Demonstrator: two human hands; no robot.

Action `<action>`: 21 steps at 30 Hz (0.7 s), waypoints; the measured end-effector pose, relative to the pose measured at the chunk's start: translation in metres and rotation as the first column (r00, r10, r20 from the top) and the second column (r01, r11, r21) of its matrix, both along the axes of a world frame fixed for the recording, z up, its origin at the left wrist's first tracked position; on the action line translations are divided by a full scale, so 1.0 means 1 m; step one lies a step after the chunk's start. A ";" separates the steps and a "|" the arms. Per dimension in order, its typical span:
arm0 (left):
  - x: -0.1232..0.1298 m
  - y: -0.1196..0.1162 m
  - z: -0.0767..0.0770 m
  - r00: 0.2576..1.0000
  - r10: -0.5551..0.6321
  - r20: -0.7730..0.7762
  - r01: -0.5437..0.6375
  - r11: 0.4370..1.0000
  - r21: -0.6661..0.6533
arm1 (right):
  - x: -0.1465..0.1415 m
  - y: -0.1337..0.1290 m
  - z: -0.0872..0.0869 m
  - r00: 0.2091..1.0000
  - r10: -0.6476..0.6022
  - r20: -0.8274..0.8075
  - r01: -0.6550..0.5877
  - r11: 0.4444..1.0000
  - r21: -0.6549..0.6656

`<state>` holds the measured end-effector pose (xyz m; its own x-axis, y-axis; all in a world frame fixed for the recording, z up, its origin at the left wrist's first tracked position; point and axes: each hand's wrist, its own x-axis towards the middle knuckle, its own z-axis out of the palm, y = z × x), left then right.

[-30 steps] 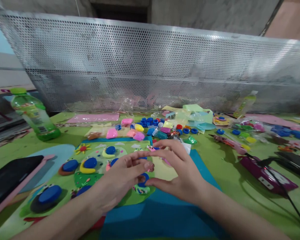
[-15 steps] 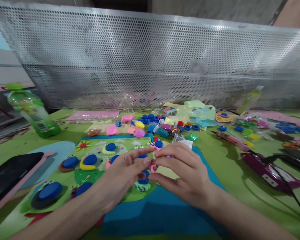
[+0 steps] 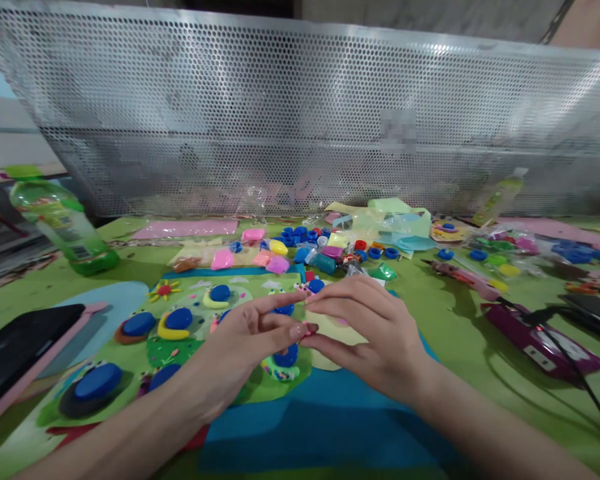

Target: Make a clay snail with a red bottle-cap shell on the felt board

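My left hand (image 3: 250,340) and my right hand (image 3: 373,333) meet at their fingertips above the middle of a craft picture. A small bit of pink modelling clay (image 3: 307,333) is pinched between them, mostly hidden by the fingers. Below lies a green picture sheet (image 3: 253,393) on blue card (image 3: 300,433). Clay snails with blue bottle-cap shells cover it, among them a yellow snail (image 3: 174,331), a brown one (image 3: 125,333) and a dark grey one (image 3: 73,403). Beneath my fingers sits a green speckled snail (image 3: 280,372). A clay sun (image 3: 164,291) marks the upper left.
Clay packets (image 3: 223,259) and blue caps (image 3: 300,235) lie behind the picture. On the left are a phone (image 3: 25,350) and a green bottle (image 3: 63,220). A purple power strip (image 3: 535,343) with a cable lies right. A perforated metal panel (image 3: 260,113) closes the back.
The pink clay, earlier a visible curl below the fingers, now shows only as a small bit between the fingertips. My right thumb has moved up toward the left fingertips.
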<state>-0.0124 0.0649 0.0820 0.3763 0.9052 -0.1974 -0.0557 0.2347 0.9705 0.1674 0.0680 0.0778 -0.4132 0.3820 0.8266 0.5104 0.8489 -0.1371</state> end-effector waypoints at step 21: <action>0.003 -0.004 0.006 0.996 0.083 0.027 -0.086 0.991 0.106 | 0.000 0.001 0.000 0.999 0.009 0.038 -0.007 0.999 -0.046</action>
<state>-0.0095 0.0611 0.0879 0.3009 0.9494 -0.0900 -0.0929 0.1231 0.9880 0.1675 0.0690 0.0774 -0.4469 0.4161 0.7920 0.5094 0.8461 -0.1570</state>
